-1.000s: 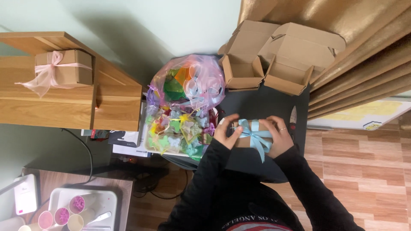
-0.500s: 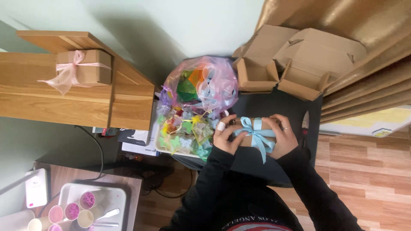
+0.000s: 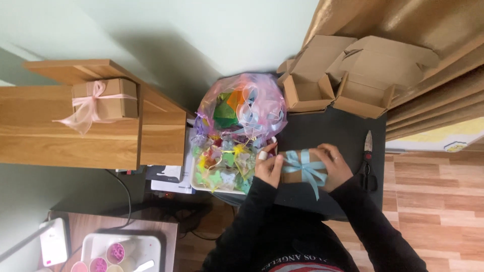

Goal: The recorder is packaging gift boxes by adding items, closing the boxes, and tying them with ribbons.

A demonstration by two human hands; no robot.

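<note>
A small brown cardboard gift box [image 3: 298, 174] tied with a light blue ribbon bow [image 3: 302, 167] rests on a dark table [image 3: 333, 138]. My left hand [image 3: 269, 166] grips the box's left side; a white band wraps one finger. My right hand [image 3: 333, 165] holds the box's right side, with the fingers curled over its top edge. The ribbon tails hang toward me.
Two open empty cardboard boxes [image 3: 335, 75] stand at the table's far edge. A clear bag of coloured ribbons [image 3: 242, 108] and a tray of small bows [image 3: 222, 168] lie left. Black scissors [image 3: 368, 161] lie right. A pink-ribboned box [image 3: 103, 100] sits on a wooden shelf [image 3: 91, 136].
Both hands have stayed on the blue-ribboned box with only small finger shifts. The view has drifted, so the scene sits slightly further right in the frame.
</note>
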